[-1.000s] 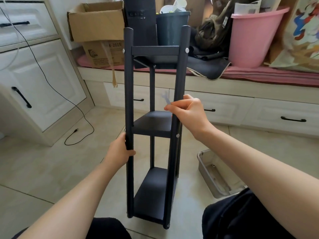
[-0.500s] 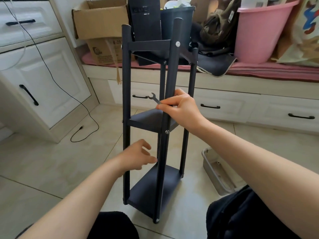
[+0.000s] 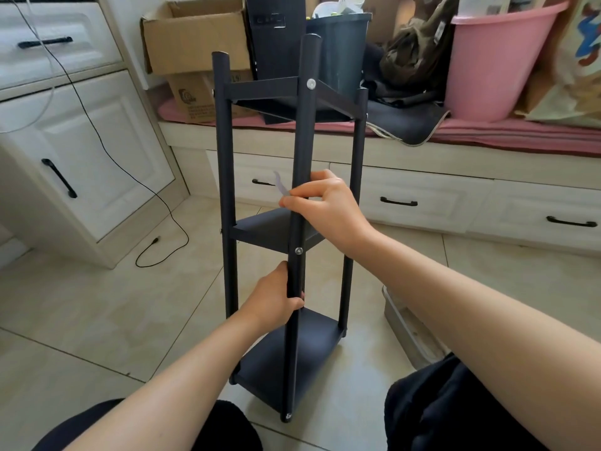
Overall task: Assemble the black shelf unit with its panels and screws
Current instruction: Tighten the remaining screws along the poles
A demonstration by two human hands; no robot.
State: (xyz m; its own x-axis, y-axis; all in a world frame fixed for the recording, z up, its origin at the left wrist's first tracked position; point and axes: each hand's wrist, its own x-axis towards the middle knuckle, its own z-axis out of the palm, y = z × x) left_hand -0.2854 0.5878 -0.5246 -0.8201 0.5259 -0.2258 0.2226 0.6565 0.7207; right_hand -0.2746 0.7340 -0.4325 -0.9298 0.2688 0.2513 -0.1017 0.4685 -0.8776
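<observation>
Head view looks down on the black shelf unit standing upright on the tiled floor, three panels fixed between its posts, with silver screws showing on the nearest post. Left hand wraps its fingers round that post below the middle panel. Right hand pinches a small blurred wrench between thumb and fingertips, just beside the same post above the middle panel. A metal tray lies on the floor to the right of the shelf. Behind, a cardboard box and a pink tub rest on the window bench.
</observation>
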